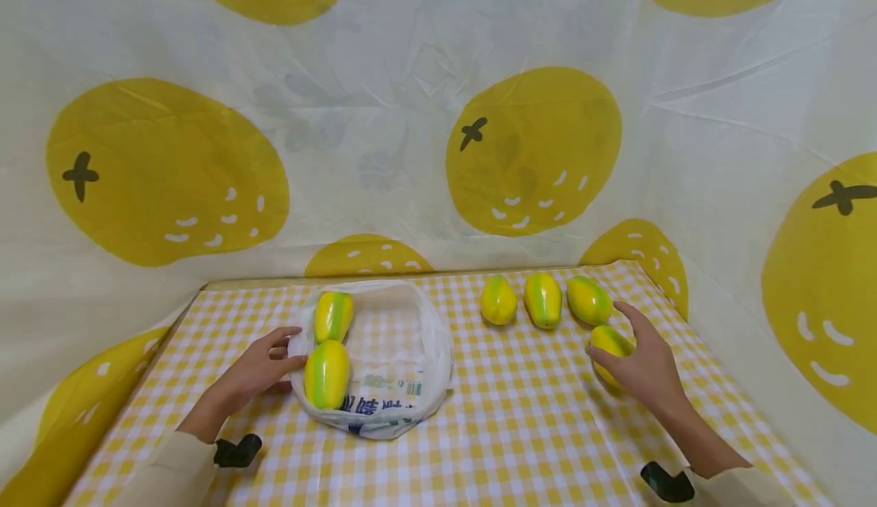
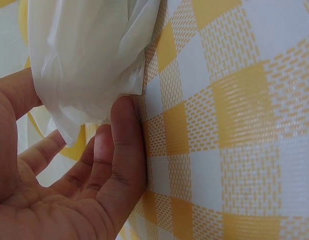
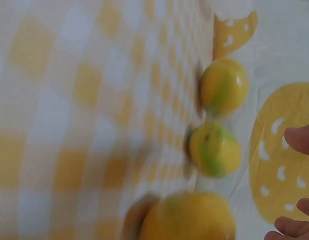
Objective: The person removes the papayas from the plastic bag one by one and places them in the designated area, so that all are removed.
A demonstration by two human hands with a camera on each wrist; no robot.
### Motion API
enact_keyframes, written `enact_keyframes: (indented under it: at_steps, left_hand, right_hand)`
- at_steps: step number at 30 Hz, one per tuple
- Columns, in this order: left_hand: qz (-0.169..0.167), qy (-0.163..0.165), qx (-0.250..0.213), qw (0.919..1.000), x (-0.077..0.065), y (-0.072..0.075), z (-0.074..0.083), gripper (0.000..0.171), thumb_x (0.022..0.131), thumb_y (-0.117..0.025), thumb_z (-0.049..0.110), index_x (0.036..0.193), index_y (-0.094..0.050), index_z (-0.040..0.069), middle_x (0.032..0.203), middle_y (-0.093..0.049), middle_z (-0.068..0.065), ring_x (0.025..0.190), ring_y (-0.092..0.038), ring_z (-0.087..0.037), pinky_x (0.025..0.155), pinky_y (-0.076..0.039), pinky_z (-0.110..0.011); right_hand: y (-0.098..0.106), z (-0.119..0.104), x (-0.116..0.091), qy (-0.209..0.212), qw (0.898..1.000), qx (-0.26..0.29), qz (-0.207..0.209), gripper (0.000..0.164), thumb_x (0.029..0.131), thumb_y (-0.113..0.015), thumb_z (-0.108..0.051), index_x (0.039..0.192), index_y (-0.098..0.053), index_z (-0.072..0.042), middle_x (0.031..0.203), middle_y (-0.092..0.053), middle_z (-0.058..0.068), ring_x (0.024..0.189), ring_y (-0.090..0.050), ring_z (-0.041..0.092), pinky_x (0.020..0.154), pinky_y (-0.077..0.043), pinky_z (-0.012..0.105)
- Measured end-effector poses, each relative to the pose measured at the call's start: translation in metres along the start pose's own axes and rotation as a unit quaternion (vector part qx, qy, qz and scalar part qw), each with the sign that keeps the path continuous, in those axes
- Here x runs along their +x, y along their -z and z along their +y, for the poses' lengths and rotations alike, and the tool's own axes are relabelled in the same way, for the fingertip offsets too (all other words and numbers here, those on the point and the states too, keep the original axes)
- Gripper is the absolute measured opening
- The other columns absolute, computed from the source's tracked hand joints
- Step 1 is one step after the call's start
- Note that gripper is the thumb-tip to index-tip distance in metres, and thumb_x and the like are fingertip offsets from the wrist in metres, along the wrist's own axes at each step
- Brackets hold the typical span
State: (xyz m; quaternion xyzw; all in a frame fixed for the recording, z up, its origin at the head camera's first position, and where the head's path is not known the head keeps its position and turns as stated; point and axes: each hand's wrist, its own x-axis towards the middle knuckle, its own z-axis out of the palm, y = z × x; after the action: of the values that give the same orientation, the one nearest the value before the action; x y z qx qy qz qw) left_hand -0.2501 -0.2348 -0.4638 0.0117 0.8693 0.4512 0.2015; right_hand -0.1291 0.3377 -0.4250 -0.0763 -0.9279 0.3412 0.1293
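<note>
Right fingers [image 1: 639, 320]: spread about the near fruit [image 1: 613, 339]; contact cannot be told.
Left fingers [image 2: 127, 140]: apart, loosely bent at the rim of the white bag [image 1: 440, 343].
Right hand [image 1: 649, 370]: back upward, over checked cloth [image 1: 510, 400].
Left wrist view only: bag's outer underside.
Fruits [image 1: 543, 301]: glossy yellow, green-striped; two bagged, four outside.

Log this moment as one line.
left grip: touching plastic bag | right grip: by nearest loose papaya | bagged papayas: two | loose papayas: four
</note>
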Motion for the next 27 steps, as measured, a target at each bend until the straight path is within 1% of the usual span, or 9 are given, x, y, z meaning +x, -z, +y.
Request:
enact_keyframes:
  at_steps: [4,6,9,13,15,18,21,25,27]
  left_hand:
    - [0.0,0.003,-0.003,1.0,0.001,0.001,-0.001,0.085,0.097,-0.074,0.043,0.163,-0.03,0.014,0.166,-0.026,-0.03,0.148,-0.036,-0.051,0.095,-0.062,-0.042]
    - [0.0,0.003,-0.001,1.0,0.001,0.001,-0.001,0.085,0.096,-0.074,0.044,0.163,-0.03,0.014,0.166,-0.026,-0.03,0.148,-0.035,-0.051,0.095,-0.062,-0.042]
    - [-0.002,0.0,-0.006,1.0,0.002,0.0,-0.002,0.085,0.097,-0.074,0.043,0.163,-0.03,0.013,0.166,-0.027,-0.03,0.148,-0.037,-0.05,0.095,-0.062,-0.042]
    - [-0.004,-0.007,-0.012,0.9999,0.001,0.0,-0.002,0.084,0.098,-0.073,0.041,0.163,-0.03,0.012,0.165,-0.028,-0.03,0.147,-0.038,-0.049,0.094,-0.062,-0.042]
    - [-0.005,-0.011,-0.014,0.9998,0.001,0.0,-0.002,0.083,0.098,-0.073,0.04,0.163,-0.029,0.011,0.165,-0.028,-0.03,0.147,-0.039,-0.049,0.094,-0.062,-0.042]
    - [-0.004,-0.012,-0.013,0.9998,0.001,0.0,-0.002,0.082,0.098,-0.072,0.039,0.163,-0.03,0.011,0.165,-0.029,-0.03,0.146,-0.04,-0.048,0.095,-0.062,-0.042]
    - [-0.005,-0.013,-0.009,0.9999,0.0,0.0,-0.002,0.082,0.099,-0.072,0.039,0.163,-0.029,0.011,0.165,-0.029,-0.03,0.146,-0.04,-0.049,0.096,-0.062,-0.043]
    - [-0.001,-0.01,-0.008,0.9999,0.0,0.0,-0.002,0.082,0.099,-0.071,0.039,0.163,-0.029,0.012,0.165,-0.028,-0.03,0.147,-0.038,-0.049,0.098,-0.061,-0.044]
    - [0.0,-0.01,-0.006,0.9999,0.001,0.0,-0.002,0.081,0.099,-0.071,0.039,0.163,-0.029,0.012,0.165,-0.028,-0.03,0.148,-0.038,-0.05,0.098,-0.061,-0.045]
  right_hand:
    - [-0.01,-0.027,0.001,-0.006,0.998,0.047,-0.039,0.094,0.094,-0.079,-0.035,0.165,-0.024,-0.006,0.167,-0.027,0.032,0.146,-0.032,0.061,0.11,-0.039,0.074]
    - [-0.015,-0.039,0.002,0.0,0.995,0.075,-0.06,0.094,0.095,-0.077,-0.035,0.166,-0.022,-0.007,0.168,-0.025,0.03,0.15,-0.03,0.058,0.114,-0.038,0.071]
    - [-0.024,-0.054,0.004,0.022,0.99,0.112,-0.083,0.092,0.096,-0.077,-0.033,0.165,-0.023,-0.007,0.172,-0.021,0.025,0.154,-0.025,0.056,0.118,-0.037,0.067]
    - [-0.036,-0.069,0.007,0.046,0.984,0.139,-0.097,0.088,0.096,-0.078,-0.029,0.164,-0.027,-0.006,0.172,-0.02,0.023,0.155,-0.024,0.055,0.121,-0.033,0.065]
    - [-0.042,-0.075,0.009,0.054,0.983,0.146,-0.098,0.086,0.095,-0.078,-0.026,0.163,-0.029,-0.005,0.171,-0.023,0.024,0.154,-0.025,0.055,0.122,-0.031,0.065]
    - [-0.049,-0.084,0.01,0.061,0.981,0.153,-0.107,0.085,0.095,-0.078,-0.024,0.162,-0.031,-0.004,0.17,-0.025,0.023,0.153,-0.028,0.054,0.121,-0.034,0.065]
    - [-0.057,-0.092,0.012,0.068,0.978,0.16,-0.115,0.085,0.095,-0.079,-0.023,0.162,-0.031,-0.004,0.171,-0.027,0.021,0.155,-0.028,0.05,0.122,-0.035,0.062]
    - [-0.071,-0.101,0.014,0.083,0.972,0.182,-0.121,0.083,0.094,-0.08,-0.02,0.161,-0.033,-0.004,0.17,-0.029,0.019,0.158,-0.025,0.044,0.125,-0.03,0.059]
    - [-0.077,-0.106,0.014,0.085,0.969,0.193,-0.126,0.083,0.093,-0.08,-0.018,0.16,-0.034,-0.004,0.169,-0.03,0.019,0.158,-0.026,0.043,0.125,-0.03,0.06]
